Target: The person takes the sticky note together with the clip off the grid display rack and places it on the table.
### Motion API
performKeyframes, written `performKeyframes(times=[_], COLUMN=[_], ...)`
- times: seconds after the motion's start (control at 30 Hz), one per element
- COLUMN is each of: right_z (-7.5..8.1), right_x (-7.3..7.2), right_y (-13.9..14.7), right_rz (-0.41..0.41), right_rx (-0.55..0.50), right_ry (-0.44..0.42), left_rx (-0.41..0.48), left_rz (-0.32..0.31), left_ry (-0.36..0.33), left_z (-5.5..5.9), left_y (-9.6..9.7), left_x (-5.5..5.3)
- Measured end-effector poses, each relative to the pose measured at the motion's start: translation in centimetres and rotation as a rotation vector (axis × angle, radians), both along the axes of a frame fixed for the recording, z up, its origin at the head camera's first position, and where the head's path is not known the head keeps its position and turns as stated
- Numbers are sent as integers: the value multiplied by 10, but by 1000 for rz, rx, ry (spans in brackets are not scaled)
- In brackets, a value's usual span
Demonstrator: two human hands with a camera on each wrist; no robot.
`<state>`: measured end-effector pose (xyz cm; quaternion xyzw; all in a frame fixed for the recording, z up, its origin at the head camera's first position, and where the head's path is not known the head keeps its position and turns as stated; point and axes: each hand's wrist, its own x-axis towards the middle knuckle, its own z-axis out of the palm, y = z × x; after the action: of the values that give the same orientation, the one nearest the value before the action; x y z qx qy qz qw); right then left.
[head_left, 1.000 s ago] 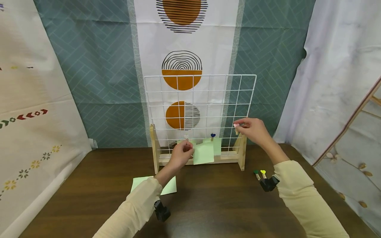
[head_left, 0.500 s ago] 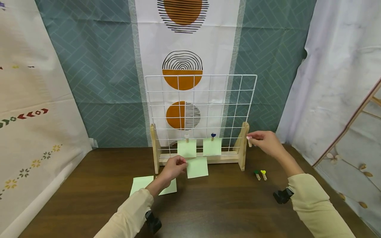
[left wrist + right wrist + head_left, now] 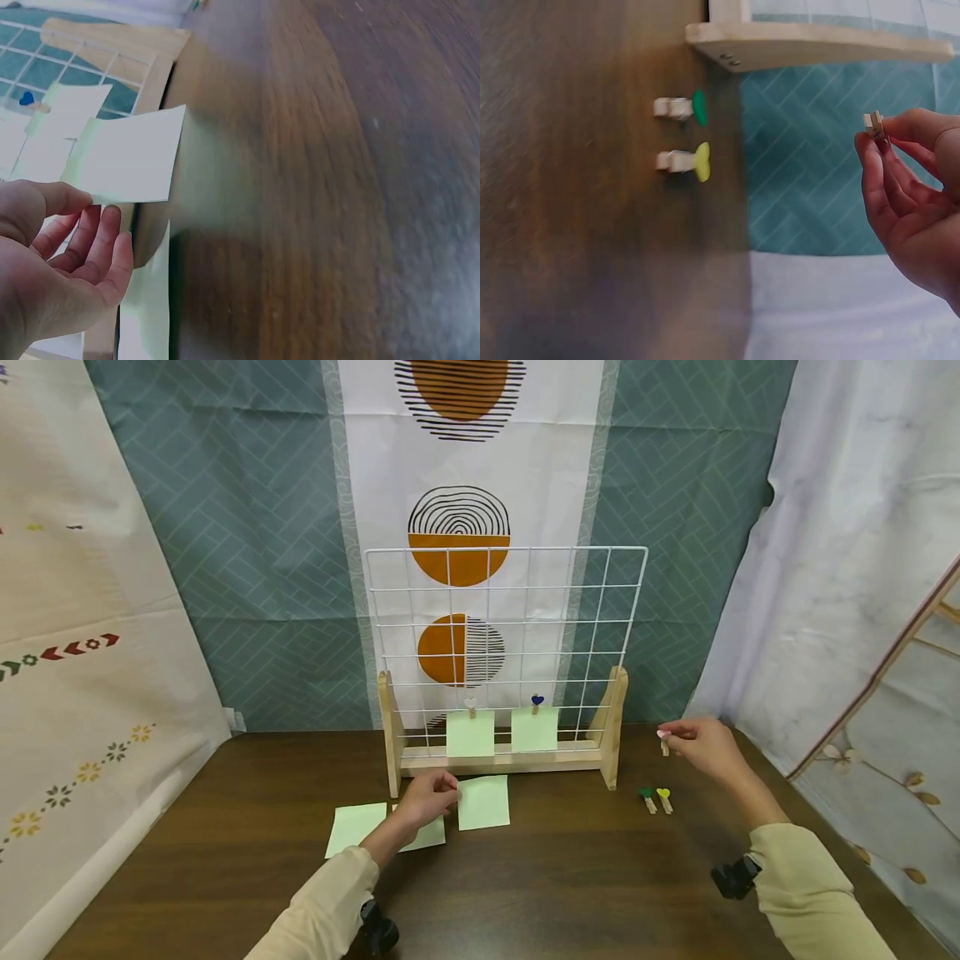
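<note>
My left hand (image 3: 429,799) pinches a pale green paper note (image 3: 483,802) by its left edge, in front of the rack's base; the left wrist view shows the note (image 3: 133,156) between thumb and fingertips. Off to the right, my right hand (image 3: 703,746) pinches a small wooden clothespin (image 3: 664,746) with a pale pink heart on top. The right wrist view shows this clothespin's wooden end (image 3: 873,124) at the fingertips. Two more notes hang on the white wire grid (image 3: 510,627): the left note (image 3: 471,734) under a white-heart clothespin (image 3: 471,707), the right note (image 3: 535,730) under a blue-heart one (image 3: 536,703).
On the brown table (image 3: 540,885), a green-heart clothespin (image 3: 648,801) and a yellow-heart clothespin (image 3: 664,801) lie right of the rack. Two loose notes lie at the left: one note (image 3: 356,828) in full view, another note (image 3: 429,837) partly behind my left hand. Wooden feet (image 3: 615,727) support the grid.
My left hand has drawn its note down and left, away from the hanging notes. Holding the pink-heart clothespin, my right hand has moved right and down, away from the grid.
</note>
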<state>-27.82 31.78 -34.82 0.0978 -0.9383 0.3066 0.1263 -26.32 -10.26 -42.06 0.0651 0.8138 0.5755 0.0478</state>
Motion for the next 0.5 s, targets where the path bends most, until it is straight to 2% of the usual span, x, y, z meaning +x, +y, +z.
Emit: performKeyframes(times=[0.23, 0.37, 0.5], right_z=[-19, -28, -35], right_x=[2, 3, 4], right_y=[14, 20, 26], right_rz=[-34, -23, -4], right_rx=[-12, -16, -19], right_ry=[-35, -80, -137], left_rx=[-89, -140, -152], left_rz=[11, 31, 35], left_ry=[35, 28, 26], left_z=[-5, -6, -7], left_y=[-6, -10, -13], left_x=[2, 4, 5])
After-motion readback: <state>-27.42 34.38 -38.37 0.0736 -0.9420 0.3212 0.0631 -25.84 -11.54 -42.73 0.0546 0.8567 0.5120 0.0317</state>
